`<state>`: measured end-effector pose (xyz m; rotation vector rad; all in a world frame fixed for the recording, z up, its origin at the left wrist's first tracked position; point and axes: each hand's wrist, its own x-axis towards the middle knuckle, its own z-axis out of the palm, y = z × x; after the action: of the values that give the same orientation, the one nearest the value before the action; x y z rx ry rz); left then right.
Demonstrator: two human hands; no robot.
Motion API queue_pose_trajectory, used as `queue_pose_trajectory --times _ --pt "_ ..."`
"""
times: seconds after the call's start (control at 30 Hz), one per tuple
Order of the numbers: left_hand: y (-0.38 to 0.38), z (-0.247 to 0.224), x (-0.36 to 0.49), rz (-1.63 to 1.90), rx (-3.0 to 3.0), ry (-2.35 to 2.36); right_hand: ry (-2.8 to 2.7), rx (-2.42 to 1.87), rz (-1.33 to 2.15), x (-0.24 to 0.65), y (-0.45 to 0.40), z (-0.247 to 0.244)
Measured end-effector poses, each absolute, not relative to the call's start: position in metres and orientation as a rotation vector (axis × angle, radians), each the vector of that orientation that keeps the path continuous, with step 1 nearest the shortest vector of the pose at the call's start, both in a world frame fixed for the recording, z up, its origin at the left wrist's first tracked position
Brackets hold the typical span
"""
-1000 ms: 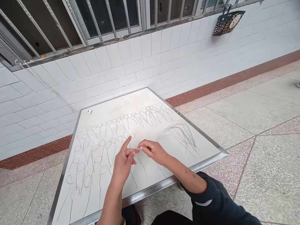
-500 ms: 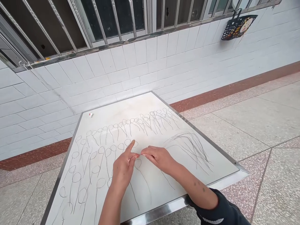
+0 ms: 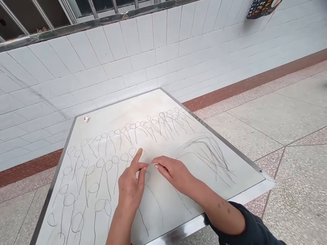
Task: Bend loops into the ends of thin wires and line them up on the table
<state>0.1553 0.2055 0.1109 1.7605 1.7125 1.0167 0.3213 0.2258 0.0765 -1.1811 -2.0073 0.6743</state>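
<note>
View tipped down, cropping bag point(image 3: 262, 8) past looped wires point(image 3: 161, 115).

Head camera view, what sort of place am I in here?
It looks like a covered walkway or corridor beside a building, though the pictures can't settle which. The signs are the barred window, the white tiled wall and the speckled floor running alongside it.

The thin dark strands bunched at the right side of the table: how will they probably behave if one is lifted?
The strands look very thin, so one would probably feel light. They are likely bendable but a little springy, since many lie in smooth arcs. Several cross one another, so lifting one may drag its neighbours.
</note>
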Motion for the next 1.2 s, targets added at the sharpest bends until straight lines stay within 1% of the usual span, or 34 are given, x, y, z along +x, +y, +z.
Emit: queue_pose_trajectory --times 0.13,0.27,0.57,0.7,0.8,1.03,1.2 --pt "0.202 0.106 0.155 1.07 2.034 1.71 -2.03 -1.129 0.623 0.319 0.224 0.074" --pt "0.2 0.1 0.156 1.131 2.241 1.679 -2.024 -1.099 0.651 0.316 0.222 0.073" --pt "0.199 0.091 0.146 1.143 2.217 1.682 -2.035 -1.154 0.735 0.319 0.222 0.077" --pt "0.197 0.097 0.15 1.097 2.198 1.74 -1.984 -1.219 0.706 0.319 0.223 0.071" --pt "0.195 0.098 0.153 1.142 2.224 1.753 -1.974 -1.196 0.657 0.319 0.222 0.068" --pt "0.196 0.095 0.154 1.201 2.371 1.771 -1.913 -1.202 0.701 0.316 0.219 0.068" --pt "0.199 0.091 0.151 1.264 2.552 1.62 -1.862 -1.231 0.746 0.313 0.215 0.071"
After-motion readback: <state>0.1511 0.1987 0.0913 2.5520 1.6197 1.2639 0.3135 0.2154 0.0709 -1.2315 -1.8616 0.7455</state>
